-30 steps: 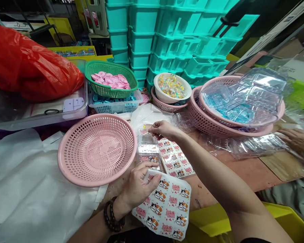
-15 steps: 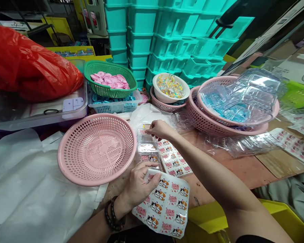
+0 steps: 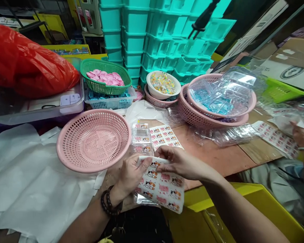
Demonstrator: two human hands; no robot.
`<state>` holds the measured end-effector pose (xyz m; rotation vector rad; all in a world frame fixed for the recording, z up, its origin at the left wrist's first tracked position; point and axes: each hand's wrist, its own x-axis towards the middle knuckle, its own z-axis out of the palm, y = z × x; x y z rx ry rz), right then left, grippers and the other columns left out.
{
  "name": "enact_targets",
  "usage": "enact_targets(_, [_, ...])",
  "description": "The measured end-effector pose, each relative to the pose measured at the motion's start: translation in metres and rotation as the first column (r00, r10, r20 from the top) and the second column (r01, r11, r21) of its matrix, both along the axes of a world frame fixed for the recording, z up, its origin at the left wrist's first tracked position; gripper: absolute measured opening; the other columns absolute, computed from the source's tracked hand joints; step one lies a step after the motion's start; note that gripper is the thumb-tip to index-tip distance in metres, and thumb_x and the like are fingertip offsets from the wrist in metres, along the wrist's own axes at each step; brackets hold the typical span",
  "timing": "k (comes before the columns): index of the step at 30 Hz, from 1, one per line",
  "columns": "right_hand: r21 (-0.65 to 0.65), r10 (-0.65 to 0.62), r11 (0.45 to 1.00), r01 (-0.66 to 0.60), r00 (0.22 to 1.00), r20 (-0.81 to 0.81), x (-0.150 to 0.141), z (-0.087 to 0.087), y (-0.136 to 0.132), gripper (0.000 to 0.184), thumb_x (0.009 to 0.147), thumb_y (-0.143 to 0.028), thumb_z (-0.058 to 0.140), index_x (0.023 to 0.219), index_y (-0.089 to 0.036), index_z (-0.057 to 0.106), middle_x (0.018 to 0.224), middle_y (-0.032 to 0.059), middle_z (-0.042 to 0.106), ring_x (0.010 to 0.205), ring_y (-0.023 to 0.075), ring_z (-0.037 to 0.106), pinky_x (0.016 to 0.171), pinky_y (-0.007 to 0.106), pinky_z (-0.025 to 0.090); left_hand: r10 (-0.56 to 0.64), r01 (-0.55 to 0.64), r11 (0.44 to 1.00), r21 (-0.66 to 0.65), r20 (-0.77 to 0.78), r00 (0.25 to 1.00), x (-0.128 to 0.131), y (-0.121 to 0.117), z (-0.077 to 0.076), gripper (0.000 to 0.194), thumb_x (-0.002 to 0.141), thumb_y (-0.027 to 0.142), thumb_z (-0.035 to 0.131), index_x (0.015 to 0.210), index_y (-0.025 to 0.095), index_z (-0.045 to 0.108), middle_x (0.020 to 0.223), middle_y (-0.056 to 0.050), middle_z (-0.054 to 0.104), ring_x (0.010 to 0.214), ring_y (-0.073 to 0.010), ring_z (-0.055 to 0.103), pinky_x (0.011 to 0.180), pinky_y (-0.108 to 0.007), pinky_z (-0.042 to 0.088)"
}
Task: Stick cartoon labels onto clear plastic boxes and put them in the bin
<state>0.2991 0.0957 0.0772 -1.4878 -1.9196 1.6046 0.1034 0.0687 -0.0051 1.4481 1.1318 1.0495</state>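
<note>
Teal crates point(image 3: 133, 44) stand stacked behind the table point(image 3: 200, 148). In the head view I locate the sheet point(image 3: 164, 192) at the table's near edge, raised between both hands. The left hand point(image 3: 129, 173) is closed, its thumb pressed on the sheet's upper left corner. The right hand point(image 3: 178, 163) has thumb and fingers bent nearly together at the upper edge; I cannot tell whether they grip anything. Cases point(image 3: 141, 139) lie in a column just beyond the hands, beside a second sheet point(image 3: 166, 135). I judge creasing the main hazard: the lower part hangs free, so an uneven pull could fold or tear it. A low sweep could also knock the cases out of line; the basket point(image 3: 68, 145), close on the left, limits clearance.
</note>
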Motion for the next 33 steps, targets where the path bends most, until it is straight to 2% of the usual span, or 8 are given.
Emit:
enact_targets(5, [0.016,-0.131,0.991,0.132,0.99,-0.041,0.005,-0.006,-0.032,0.026,0.072,-0.039,0.075,0.081,-0.019,0.061,0.074,-0.0013,0.063,0.068,0.0144,0.058,0.061,0.025,0.045,-0.083,0.142,0.962,-0.234,0.245,0.966,0.004,-0.01,0.007,0.049,0.07,0.036,0.085,0.112,0.016,0.069,0.102,-0.008,0.077,0.086,-0.0204,0.072,0.074,-0.028,0.058])
enact_targets(15, [0.328,-0.133,0.938,0.113,0.99,0.039,0.01,0.008,-0.067,0.011,0.079,-0.03,0.071,0.082,-0.02,0.067,0.075,0.0006,0.067,0.068,0.0137,0.058,0.062,0.025,0.044,-0.076,0.127,0.954,-0.27,0.191,0.979,0.003,-0.035,0.008,0.035,0.068,0.043,0.085,0.083,0.012,0.081,0.074,-0.006,0.077,0.062,-0.0161,0.067,0.059,-0.025,0.053])
enact_targets(20, [0.265,-0.258,0.927,0.266,0.964,-0.067,0.007,-0.005,-0.076,0.012,0.078,-0.029,0.072,0.082,-0.019,0.068,0.074,0.0005,0.068,0.067,0.0131,0.059,0.062,0.025,0.046,-0.127,0.166,0.954,-0.248,0.166,0.978,0.005,-0.043,0.008,0.038,0.069,0.045,0.084,0.083,0.01,0.08,0.069,-0.005,0.074,0.057,-0.0126,0.06,0.052,-0.021,0.046])
enact_targets(24, [0.305,-0.234,0.922,0.236,0.971,-0.045,0.005,-0.018,-0.08,0.012,0.083,-0.03,0.07,0.084,-0.019,0.072,0.074,0.002,0.071,0.068,0.0153,0.064,0.062,0.027,0.049,-0.154,0.188,0.957,-0.22,0.16,0.975,0.006,-0.044,0.008,0.037,0.07,0.046,0.083,0.076,0.01,0.079,0.063,-0.002,0.069,0.055,-0.0102,0.055,0.053,-0.021,0.044])
enact_targets(26, [0.547,-0.233,0.813,0.198,0.972,-0.005,0.003,-0.024,-0.084,0.012,0.086,-0.031,0.068,0.08,-0.021,0.074,0.083,0.0045,0.074,0.076,0.0182,0.066,0.071,0.032,0.051,-0.147,0.183,0.951,-0.249,0.154,0.977,0.006,-0.043,0.01,0.043,0.068,0.052,0.083,0.07,0.009,0.077,0.052,0.001,0.059,0.047,-0.007,0.045,0.047,-0.02,0.037])
enact_targets(29, [0.92,-0.293,0.39,0.044,0.953,0.079,0.003,-0.035,-0.091,0.012,0.087,-0.021,0.066,0.088,-0.028,0.075,0.108,0.0056,0.075,0.096,0.0227,0.066,0.094,0.047,0.046,-0.199,0.286,0.893,-0.348,0.265,0.944,0.004,-0.039,0.015,0.05,0.062,0.056,0.085,0.079,0.01,0.077,0.056,0.001,0.06,0.05,-0.0085,0.048,0.049,-0.021,0.04])
enact_targets(31, [0.983,-0.257,0.159,-0.091,0.957,0.13,0.004,-0.043,-0.096,0.025,0.088,-0.015,0.062,0.099,-0.033,0.074,0.112,0.0027,0.074,0.1,0.022,0.065,0.101,0.048,0.042,-0.262,0.4,0.843,-0.36,0.375,0.889,0.001,-0.037,0.018,0.05,0.059,0.053,0.088,0.087,0.012,0.077,0.071,-0.003,0.068,0.064,-0.0137,0.059,0.063,-0.026,0.05])
enact_targets(33, [0.993,-0.195,0.049,-0.111,0.974,0.118,0.005,-0.049,-0.097,0.032,0.087,-0.014,0.063,0.105,-0.038,0.073,0.102,-0.0004,0.074,0.095,0.0197,0.065,0.099,0.044,0.044,-0.3,0.456,0.807,-0.375,0.404,0.864,-0.003,-0.033,0.02,0.044,0.057,0.051,0.089,0.077,0.014,0.075,0.073,-0.004,0.069,0.069,-0.0154,0.061,0.068,-0.028,0.051])
